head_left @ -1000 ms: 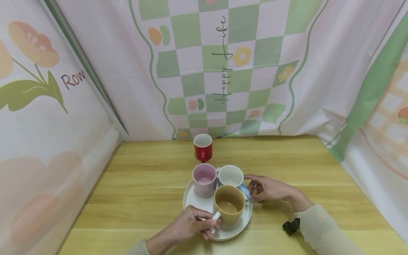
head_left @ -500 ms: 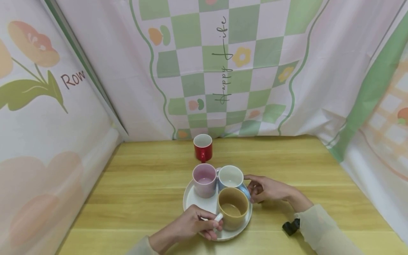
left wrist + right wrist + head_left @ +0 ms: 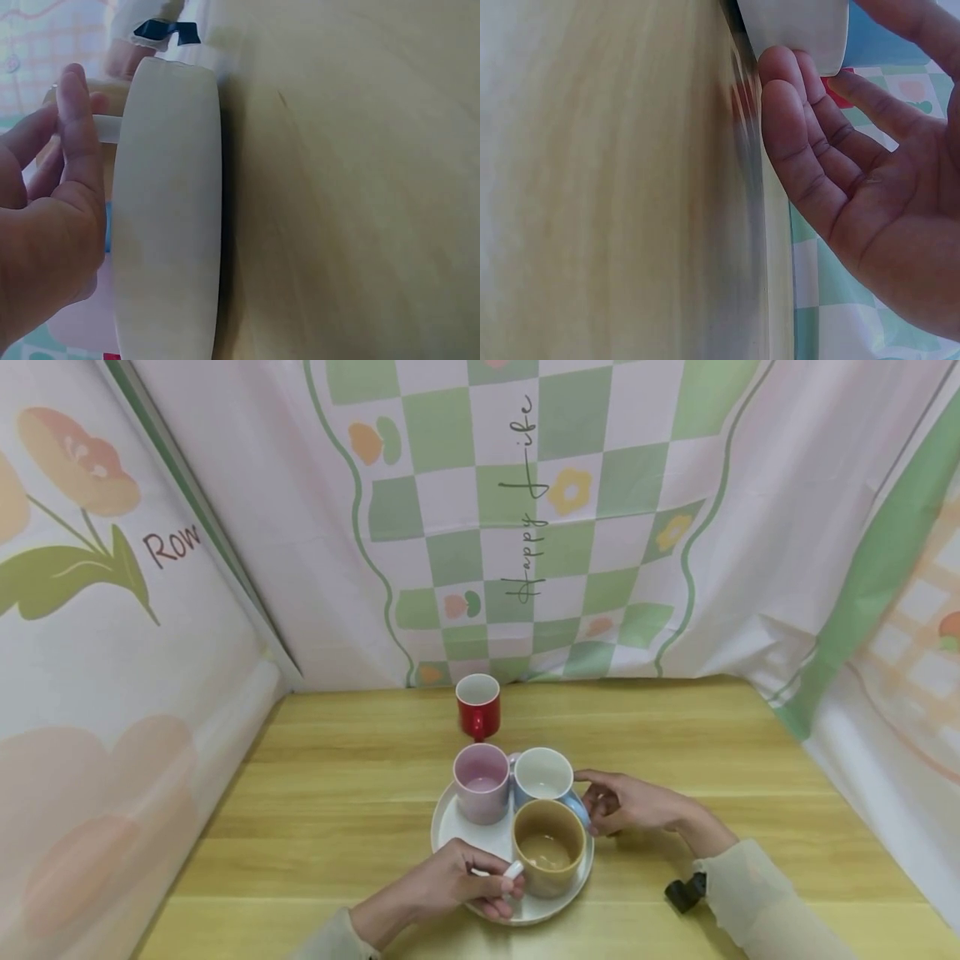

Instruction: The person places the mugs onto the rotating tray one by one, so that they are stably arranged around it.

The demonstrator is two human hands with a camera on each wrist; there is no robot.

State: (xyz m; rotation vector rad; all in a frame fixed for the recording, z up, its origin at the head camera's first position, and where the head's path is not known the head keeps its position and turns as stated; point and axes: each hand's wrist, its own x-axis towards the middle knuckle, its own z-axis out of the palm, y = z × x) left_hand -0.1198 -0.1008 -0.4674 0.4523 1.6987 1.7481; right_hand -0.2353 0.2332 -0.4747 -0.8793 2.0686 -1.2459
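Note:
A round white tray (image 3: pixel 463 835) with a raised rim carries three mugs. My left hand (image 3: pixel 468 889) pinches the white handle of the mustard-yellow mug (image 3: pixel 551 868), which stands upright at the tray's near right. The same handle (image 3: pixel 107 129) shows between thumb and fingers in the left wrist view. Behind it are a light blue mug (image 3: pixel 531 793) with a white inside and a mauve mug (image 3: pixel 482 806). My right hand (image 3: pixel 626 806) is at the tray's right rim, fingers loosely bent, close to the blue mug's handle. In the right wrist view its fingertips lie along the tray wall (image 3: pixel 802 30).
A red mug (image 3: pixel 480 718) stands on the wooden table (image 3: pixel 337 793) behind the tray, its handle toward me. A printed curtain (image 3: pixel 540 568) hangs along the table's back edge, with more cloth at both sides. A small black device (image 3: pixel 684 893) sits at the right sleeve.
My left hand has shifted the mustard-yellow mug slightly right and toward me on the tray, closer under the blue mug's handle. The right hand, tray and other mugs have stayed put.

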